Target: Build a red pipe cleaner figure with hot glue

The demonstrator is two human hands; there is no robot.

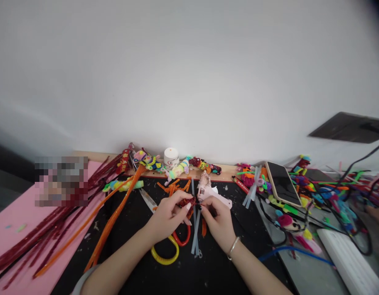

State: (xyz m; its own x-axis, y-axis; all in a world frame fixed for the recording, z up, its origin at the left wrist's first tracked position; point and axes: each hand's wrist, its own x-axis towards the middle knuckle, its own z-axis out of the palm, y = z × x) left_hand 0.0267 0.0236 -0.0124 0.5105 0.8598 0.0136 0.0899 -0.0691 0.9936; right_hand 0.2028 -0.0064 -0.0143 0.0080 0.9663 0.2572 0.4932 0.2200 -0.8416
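Note:
My left hand and my right hand meet over the black mat, fingers pinched together on a small dark red glittery pipe-cleaner piece. Just behind my right hand lies a pink glue gun. Under my hands lie scissors with a yellow and a red handle, their blades pointing up left. Clear glue sticks lie between my wrists. A bracelet sits on my right wrist.
Long red and orange pipe cleaners fan out at left over a pink sheet. Small pipe-cleaner figures and a white jar line the wall. A phone, cables and more colourful pieces crowd the right; another person's hand shows at far right.

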